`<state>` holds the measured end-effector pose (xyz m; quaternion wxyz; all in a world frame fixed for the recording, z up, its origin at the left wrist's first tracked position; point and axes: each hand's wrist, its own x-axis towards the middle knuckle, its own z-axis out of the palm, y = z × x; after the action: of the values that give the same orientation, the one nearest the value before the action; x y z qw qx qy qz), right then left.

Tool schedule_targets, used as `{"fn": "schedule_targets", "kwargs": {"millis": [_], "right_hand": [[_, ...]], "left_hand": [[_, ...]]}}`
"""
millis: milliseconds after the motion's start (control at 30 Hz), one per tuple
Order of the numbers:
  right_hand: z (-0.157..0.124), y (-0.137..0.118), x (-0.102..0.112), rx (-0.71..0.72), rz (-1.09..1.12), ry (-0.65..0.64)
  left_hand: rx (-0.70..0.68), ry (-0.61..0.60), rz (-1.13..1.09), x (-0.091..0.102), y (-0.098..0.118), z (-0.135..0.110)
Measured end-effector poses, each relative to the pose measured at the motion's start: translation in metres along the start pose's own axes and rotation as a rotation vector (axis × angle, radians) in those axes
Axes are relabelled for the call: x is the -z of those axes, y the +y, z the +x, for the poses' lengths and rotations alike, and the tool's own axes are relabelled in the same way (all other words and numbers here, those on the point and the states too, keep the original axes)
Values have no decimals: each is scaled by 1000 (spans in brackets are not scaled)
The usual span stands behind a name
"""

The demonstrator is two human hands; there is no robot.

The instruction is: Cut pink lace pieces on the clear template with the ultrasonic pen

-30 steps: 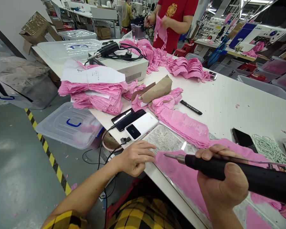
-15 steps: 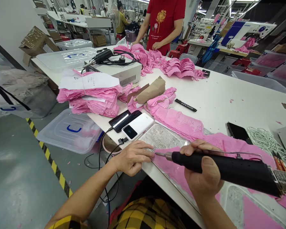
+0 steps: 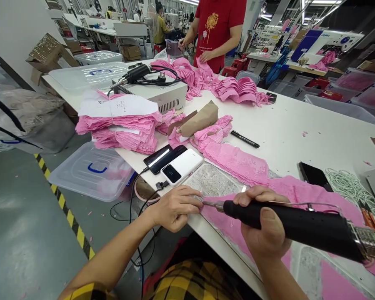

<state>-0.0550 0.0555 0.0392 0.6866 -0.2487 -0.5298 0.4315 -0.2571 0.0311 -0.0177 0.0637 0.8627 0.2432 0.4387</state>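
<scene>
White table, right hand gripping black tool, pink fabric beneath, left hand curled at fabric's end, grip unclear

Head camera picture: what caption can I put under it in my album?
Right hand holding a black tool, its metal tip at pink cloth beside the left hand.

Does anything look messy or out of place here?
A little: small pink scraps lie loose on the white table, apart from the stacked pink fabric, and pale green cord sits in a tangle beside a black phone.
</scene>
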Motion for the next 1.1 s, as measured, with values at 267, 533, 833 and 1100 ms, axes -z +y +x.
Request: {"fn": "schedule_targets", "kwargs": {"millis": [267, 533, 833, 1100], "right_hand": [[1, -10, -1, -41, 29, 101], [12, -82, 81, 57, -83, 349], [-1, -123, 205, 154, -316, 760], [-9, -101, 212, 161, -228, 711]], "left_hand": [[24, -6, -7, -1, -1, -2], [54, -24, 10, 11, 9, 6], [-23, -117, 79, -79, 76, 84], [-93, -296, 112, -180, 118, 123]]}}
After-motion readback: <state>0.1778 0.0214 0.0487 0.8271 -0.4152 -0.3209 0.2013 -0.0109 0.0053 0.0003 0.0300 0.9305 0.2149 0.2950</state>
